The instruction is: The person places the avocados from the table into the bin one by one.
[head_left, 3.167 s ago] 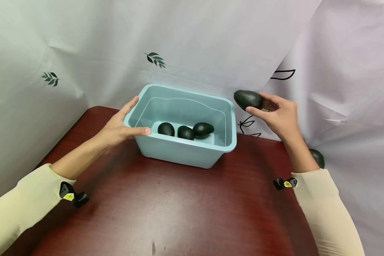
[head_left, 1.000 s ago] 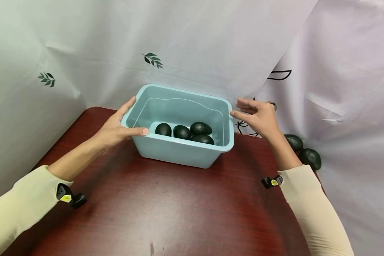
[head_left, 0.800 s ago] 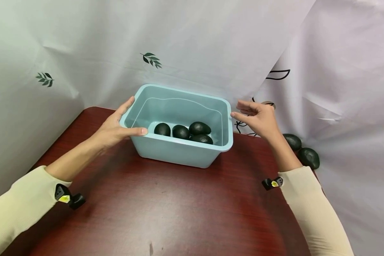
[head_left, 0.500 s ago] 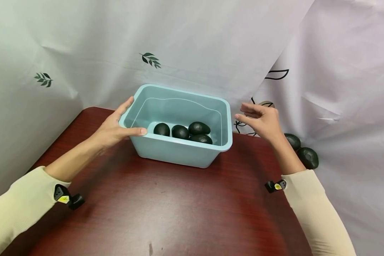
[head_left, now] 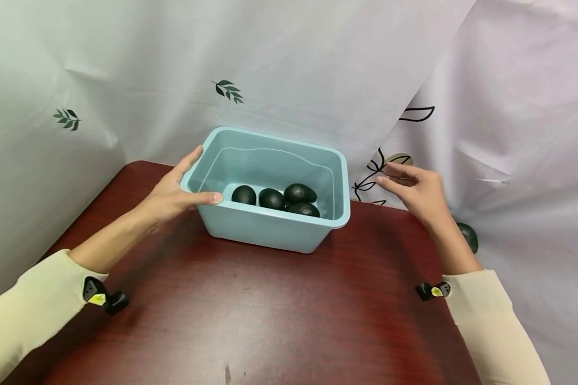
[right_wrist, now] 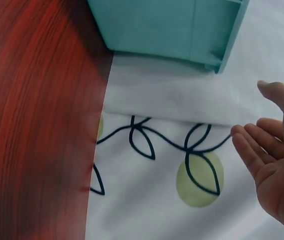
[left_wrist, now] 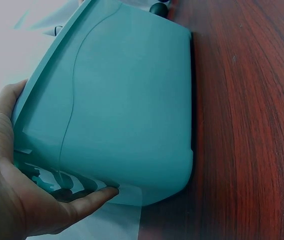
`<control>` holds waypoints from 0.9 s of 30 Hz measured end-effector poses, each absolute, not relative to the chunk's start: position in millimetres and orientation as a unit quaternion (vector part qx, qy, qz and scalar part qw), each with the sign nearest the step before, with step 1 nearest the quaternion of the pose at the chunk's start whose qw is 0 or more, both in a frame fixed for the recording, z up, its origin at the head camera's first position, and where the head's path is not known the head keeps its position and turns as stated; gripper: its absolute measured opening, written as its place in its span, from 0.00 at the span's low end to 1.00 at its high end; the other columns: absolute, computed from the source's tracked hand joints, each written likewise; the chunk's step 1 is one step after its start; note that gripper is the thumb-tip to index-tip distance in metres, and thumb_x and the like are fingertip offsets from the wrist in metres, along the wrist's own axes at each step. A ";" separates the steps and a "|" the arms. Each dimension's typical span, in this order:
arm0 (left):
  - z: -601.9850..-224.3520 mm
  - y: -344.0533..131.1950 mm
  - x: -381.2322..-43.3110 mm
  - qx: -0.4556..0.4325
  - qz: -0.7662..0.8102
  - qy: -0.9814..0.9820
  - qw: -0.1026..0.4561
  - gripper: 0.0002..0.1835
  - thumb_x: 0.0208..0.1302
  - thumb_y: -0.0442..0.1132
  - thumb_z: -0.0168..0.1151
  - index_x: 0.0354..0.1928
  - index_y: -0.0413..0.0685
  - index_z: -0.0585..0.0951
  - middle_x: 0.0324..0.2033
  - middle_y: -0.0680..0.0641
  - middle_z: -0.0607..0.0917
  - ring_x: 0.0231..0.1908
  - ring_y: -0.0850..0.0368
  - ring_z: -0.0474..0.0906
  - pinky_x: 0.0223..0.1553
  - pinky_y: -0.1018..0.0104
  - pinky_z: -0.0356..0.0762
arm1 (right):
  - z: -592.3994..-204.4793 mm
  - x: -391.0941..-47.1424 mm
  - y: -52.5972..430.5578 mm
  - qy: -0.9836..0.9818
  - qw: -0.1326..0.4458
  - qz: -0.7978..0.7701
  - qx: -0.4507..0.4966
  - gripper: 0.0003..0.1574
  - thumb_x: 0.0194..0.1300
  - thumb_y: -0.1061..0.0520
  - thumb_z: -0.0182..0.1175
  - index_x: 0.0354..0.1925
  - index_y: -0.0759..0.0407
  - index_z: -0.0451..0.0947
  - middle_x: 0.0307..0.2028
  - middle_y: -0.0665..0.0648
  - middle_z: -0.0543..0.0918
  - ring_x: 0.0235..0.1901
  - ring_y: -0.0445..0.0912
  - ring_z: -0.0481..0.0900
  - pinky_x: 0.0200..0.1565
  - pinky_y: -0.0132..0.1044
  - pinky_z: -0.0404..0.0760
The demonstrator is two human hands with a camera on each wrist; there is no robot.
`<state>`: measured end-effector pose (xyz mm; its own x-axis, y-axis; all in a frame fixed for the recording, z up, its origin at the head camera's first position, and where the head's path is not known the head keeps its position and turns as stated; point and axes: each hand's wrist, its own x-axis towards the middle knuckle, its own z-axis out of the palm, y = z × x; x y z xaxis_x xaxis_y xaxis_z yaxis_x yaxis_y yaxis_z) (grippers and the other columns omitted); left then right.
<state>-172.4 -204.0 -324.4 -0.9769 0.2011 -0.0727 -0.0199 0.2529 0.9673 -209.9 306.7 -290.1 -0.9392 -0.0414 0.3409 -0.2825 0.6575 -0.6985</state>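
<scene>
A light blue plastic basin (head_left: pixel 265 235) stands on the table with several dark green avocados (head_left: pixel 300 193) lying inside. My left hand (head_left: pixel 170 195) grips its front left corner, the thumb along the front rim and the fingers at the left side; the left wrist view shows this hand (left_wrist: pixel 36 195) against the wall. To the right of the basin, apart from it, my right hand (head_left: pixel 416 193) hangs in the air holding nothing. Its fingers are loosely bent, thumb apart, as the right wrist view of the hand (right_wrist: pixel 277 160) confirms. Behind the right forearm an avocado (head_left: pixel 468 236) is partly hidden.
The dark red wooden table (head_left: pixel 270 315) reaches toward me in front of the basin. White cloth (head_left: pixel 289 64) with leaf prints hangs close behind the basin and along both sides. A small black device (head_left: pixel 432 291) sits on my right cuff.
My right hand, which held an avocado 3.2 s ago, has let it go into the basin, then moved rightward. The left hand stays at the basin's corner.
</scene>
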 end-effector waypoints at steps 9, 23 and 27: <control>-324.7 -204.2 -171.9 0.062 0.606 0.789 0.085 0.61 0.60 0.46 0.79 0.80 0.86 0.43 0.81 0.58 0.56 0.69 0.51 0.67 0.56 0.58 0.80 | -293.6 -202.9 339.0 -0.902 0.168 0.395 0.039 0.33 0.58 0.43 0.79 0.59 0.53 0.87 0.53 0.54 0.91 0.39 0.21 0.85 0.44 0.15 0.79; -324.3 -204.0 -171.9 0.063 0.603 0.791 0.082 0.61 0.60 0.46 0.79 0.81 0.86 0.44 0.81 0.56 0.56 0.69 0.50 0.68 0.56 0.57 0.80 | -313.0 -190.4 391.9 -0.909 0.166 0.381 -0.028 0.38 0.57 0.43 0.80 0.60 0.58 0.84 0.39 0.29 0.89 0.36 0.18 0.83 0.40 0.13 0.77; -325.0 -204.2 -172.4 0.061 0.601 0.793 0.082 0.61 0.60 0.47 0.79 0.81 0.86 0.44 0.81 0.57 0.56 0.70 0.50 0.67 0.57 0.57 0.79 | -318.8 -185.5 404.7 -0.908 0.156 0.386 -0.042 0.39 0.58 0.43 0.79 0.63 0.59 0.82 0.37 0.24 0.85 0.38 0.17 0.82 0.40 0.12 0.77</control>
